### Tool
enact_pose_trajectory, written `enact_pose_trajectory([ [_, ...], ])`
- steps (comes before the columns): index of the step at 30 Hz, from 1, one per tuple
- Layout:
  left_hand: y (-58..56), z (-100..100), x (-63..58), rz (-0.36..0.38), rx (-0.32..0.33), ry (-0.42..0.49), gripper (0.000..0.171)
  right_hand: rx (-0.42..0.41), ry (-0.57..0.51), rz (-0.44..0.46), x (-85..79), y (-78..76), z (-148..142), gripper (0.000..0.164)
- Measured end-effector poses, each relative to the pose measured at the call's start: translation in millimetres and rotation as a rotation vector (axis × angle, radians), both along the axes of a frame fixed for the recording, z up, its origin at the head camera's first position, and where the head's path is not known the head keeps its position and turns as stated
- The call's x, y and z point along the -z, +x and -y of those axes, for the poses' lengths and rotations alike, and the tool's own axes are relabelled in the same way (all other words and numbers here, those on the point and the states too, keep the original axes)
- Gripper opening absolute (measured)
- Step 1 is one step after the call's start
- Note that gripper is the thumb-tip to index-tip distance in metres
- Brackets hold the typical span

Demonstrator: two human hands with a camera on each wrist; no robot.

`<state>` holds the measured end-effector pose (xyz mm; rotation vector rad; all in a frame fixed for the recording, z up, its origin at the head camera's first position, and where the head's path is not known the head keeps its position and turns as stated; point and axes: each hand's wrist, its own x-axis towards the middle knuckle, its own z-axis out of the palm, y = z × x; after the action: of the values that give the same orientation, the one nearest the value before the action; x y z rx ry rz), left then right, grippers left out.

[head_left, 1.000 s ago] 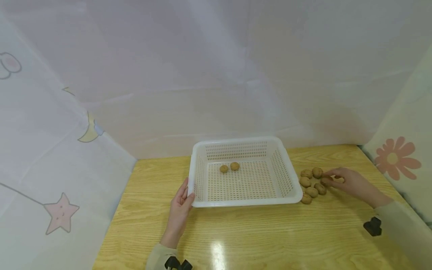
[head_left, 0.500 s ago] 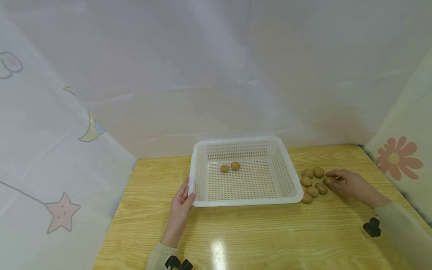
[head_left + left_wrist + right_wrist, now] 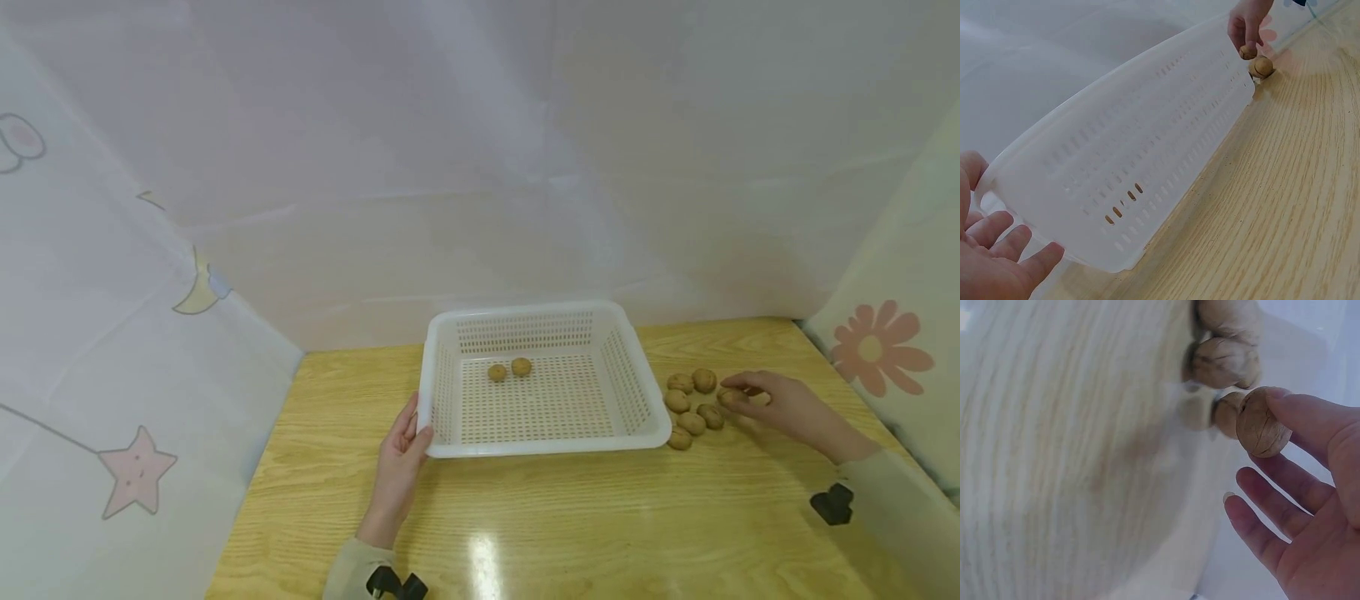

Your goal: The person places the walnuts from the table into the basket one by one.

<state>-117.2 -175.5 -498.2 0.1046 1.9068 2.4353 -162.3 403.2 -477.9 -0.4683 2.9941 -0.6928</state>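
My left hand [image 3: 401,458] grips the left rim of a white plastic basket [image 3: 525,450]. In the left wrist view, the left thumb lies over the rim while the other fingers extend along the outside. Two walnuts [image 3: 521,367] sit inside the basket near its back left. To the right of the basket, my right hand [image 3: 780,404] pinches a walnut [image 3: 1263,425] between thumb and fingertips. Its remaining fingers are spread, as the right wrist view shows. Several other walnuts [image 3: 692,423] form a loose cluster between the basket and the right hand.
The wooden table [image 3: 555,525] runs up to a pale cloth backdrop [image 3: 360,258] behind the basket. More printed cloth [image 3: 142,400] hangs along the left side, and a flower-patterned sheet [image 3: 885,346] stands on the right.
My right hand has shifted very slightly to the right, and the walnut at its fingertips shows more plainly. The left hand and the basket stay in place.
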Motion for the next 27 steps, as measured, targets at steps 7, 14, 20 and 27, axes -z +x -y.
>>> enact_pose_trajectory([
  [7, 0.5, 0, -1.5, 0.001, 0.002, -0.001, 0.066, -0.018, 0.018, -0.073, -16.7, 3.5, 15, 0.037],
  [14, 1.7, 0, -3.8, 0.005, 0.011, -0.016, 0.066, -0.044, 0.03, -0.068, -37.0, 5.9, 33, 0.039],
  [20, 1.4, 0, -3.7, 0.003, 0.015, -0.028, 0.066, -0.077, 0.033, -0.123, -51.8, 7.3, 47, 0.036],
  [27, 1.2, 0, -3.0, 0.007, 0.014, -0.035, 0.067, -0.084, 0.01, -0.07, -72.6, 2.8, 70, 0.036],
])
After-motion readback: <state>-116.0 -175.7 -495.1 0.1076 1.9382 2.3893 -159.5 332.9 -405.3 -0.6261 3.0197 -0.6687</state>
